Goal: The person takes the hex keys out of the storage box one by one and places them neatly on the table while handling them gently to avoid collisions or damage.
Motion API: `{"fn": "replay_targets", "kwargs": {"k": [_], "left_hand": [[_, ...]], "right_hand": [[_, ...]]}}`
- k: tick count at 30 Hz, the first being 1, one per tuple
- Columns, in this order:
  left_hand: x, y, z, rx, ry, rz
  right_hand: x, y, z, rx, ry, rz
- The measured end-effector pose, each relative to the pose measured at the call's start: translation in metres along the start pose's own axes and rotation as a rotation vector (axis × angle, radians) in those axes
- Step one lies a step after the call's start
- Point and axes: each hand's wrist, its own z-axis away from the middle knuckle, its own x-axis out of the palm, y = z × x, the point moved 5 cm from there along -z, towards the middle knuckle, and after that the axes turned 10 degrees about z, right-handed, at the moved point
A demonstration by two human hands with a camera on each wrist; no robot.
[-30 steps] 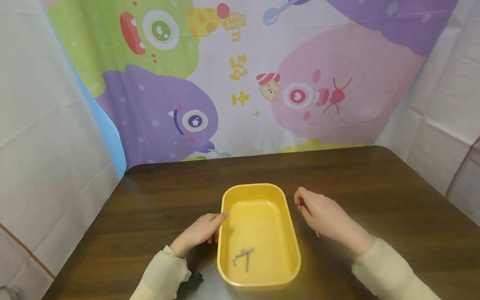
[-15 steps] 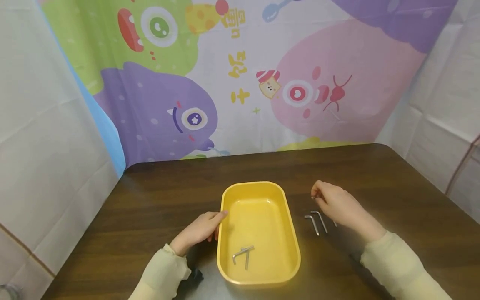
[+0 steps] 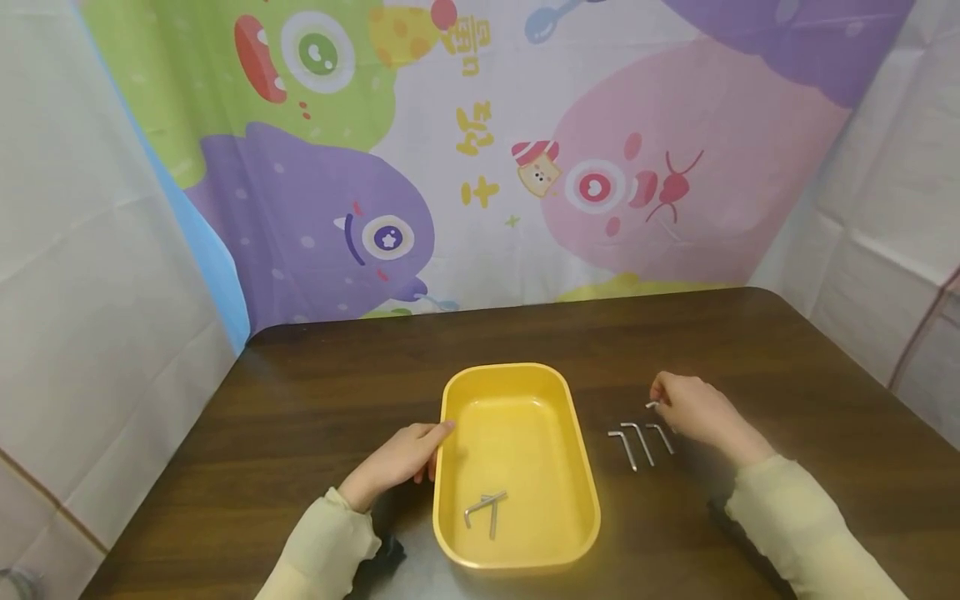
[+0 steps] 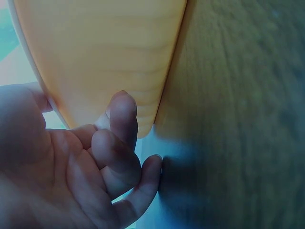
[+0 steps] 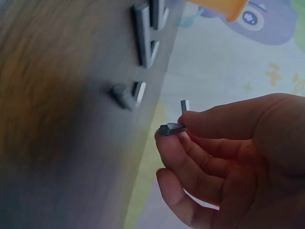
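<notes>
A yellow plastic tray (image 3: 528, 450) stands in the middle of the head view. My left hand (image 3: 401, 457) grips its left side, thumb over the rim and fingers curled against the outer wall in the left wrist view. On the tray's floor, two L-shaped hex keys (image 3: 487, 505) lie crossed. To the right of the tray, my right hand (image 3: 693, 408) pinches another hex key (image 5: 172, 129) between thumb and fingers, held above the table. Beside that hand, three hex keys (image 3: 639, 443) lie side by side on the table, short arms toward the far side.
The dark wooden table (image 3: 337, 375) reaches back to a cartoon-printed cloth (image 3: 487, 250). Pale sheets hang at the left (image 3: 112, 250) and right. A small dark object (image 3: 388, 554) lies by my left sleeve.
My right hand has moved right, away from the tray, and now holds a hex key beyond the row. Three keys on the table have come into full sight. My left hand keeps its hold.
</notes>
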Motion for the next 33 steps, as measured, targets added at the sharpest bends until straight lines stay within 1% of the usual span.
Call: {"fn": "replay_targets", "kwargs": {"k": [4, 7, 15, 19, 26, 30, 33], "left_hand": [[0.000, 0.000, 0.000, 0.005, -0.002, 0.001], [0.001, -0.001, 0.000, 0.005, -0.003, 0.001], [0.001, -0.002, 0.000, 0.002, 0.005, -0.004], [0.000, -0.001, 0.000, 0.006, 0.002, -0.003], [0.000, -0.001, 0.000, 0.010, -0.004, -0.002], [0.001, -0.001, 0.000, 0.014, -0.005, -0.003], [0.000, 0.000, 0.000, 0.015, -0.002, -0.006]], "right_hand": [[0.007, 0.009, 0.000, 0.006, -0.041, -0.019], [0.009, 0.014, 0.000, 0.010, -0.052, -0.016], [0.014, 0.023, 0.000, 0.057, -0.115, -0.008], [0.015, 0.025, -0.001, 0.068, -0.141, -0.005], [0.015, 0.025, 0.000, 0.081, -0.179, -0.037], [0.016, 0.025, 0.000, 0.087, -0.186, -0.032], [0.015, 0.025, 0.000, 0.079, -0.175, -0.019]]}}
